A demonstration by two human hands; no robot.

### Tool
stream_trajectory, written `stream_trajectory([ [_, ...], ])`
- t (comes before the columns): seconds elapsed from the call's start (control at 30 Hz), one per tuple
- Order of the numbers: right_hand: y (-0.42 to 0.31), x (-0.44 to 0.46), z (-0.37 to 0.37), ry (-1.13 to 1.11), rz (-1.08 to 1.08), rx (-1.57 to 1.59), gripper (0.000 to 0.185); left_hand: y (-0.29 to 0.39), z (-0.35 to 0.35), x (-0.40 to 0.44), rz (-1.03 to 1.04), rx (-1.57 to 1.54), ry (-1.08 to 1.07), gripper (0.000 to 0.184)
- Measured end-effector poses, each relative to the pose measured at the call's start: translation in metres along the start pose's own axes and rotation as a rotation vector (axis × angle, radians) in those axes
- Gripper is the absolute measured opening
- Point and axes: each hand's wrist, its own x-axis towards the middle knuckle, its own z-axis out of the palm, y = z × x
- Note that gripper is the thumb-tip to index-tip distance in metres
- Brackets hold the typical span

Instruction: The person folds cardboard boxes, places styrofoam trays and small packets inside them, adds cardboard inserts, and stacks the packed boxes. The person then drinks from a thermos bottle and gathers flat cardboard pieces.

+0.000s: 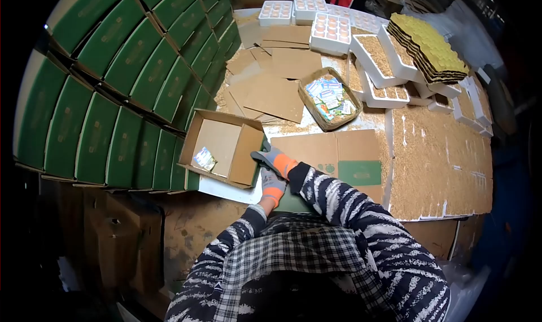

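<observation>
An open cardboard box [219, 144] sits at the table's near left, with a small printed packet [204, 159] lying inside at its left. My right hand [275, 158], in a grey and orange glove, has its fingers closed on the box's right edge. Just below it my left hand [272, 182], gloved the same way, is close against the box's lower right side; its fingers are mostly hidden. Right of both hands lies a flat cardboard sheet [355, 147] with a green printed panel [360, 173].
Green boxes [118, 130] are stacked along the left. Behind stands a basket [322, 121] of printed packets, near loose cardboard sheets [276, 99]. White foam trays [330, 33] are at the back. Sawdust-filled trays [440, 158] and stacked yellow egg trays [429, 45] occupy the right.
</observation>
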Motion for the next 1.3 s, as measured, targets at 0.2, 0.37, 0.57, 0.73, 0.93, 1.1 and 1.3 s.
stream_trajectory([
  [0.2,-0.028,-0.088,-0.161,0.522,-0.363,-1.015,0.082,0.059,-0.077,-0.03,0.01,-0.634,0.284,0.086],
  [0.37,-0.09,-0.171,-0.239,0.381,-0.011,-1.314,0.07,0.081,-0.134,-0.037,0.342,-0.621,0.403,0.068],
  [0.57,-0.167,-0.228,-0.201,0.64,-0.51,-1.296,0.04,0.161,-0.255,-0.047,0.884,0.049,0.952,0.07],
  [0.73,-0.121,-0.223,-0.177,0.721,-0.678,-1.587,0.041,0.191,-0.228,-0.021,0.775,0.363,0.141,0.054],
  [0.93,-0.095,-0.253,-0.164,0.733,-0.899,-1.508,0.033,0.179,-0.24,0.018,0.785,0.284,-0.161,0.049],
  [1.1,-0.143,-0.297,-0.134,0.406,-0.815,-0.98,0.029,0.163,-0.281,0.066,0.655,0.21,-0.297,0.044],
  [1.3,-0.059,-0.243,-0.116,0.0,-0.669,-1.005,0.031,0.2,-0.218,0.009,1.012,-0.34,-0.013,0.027],
])
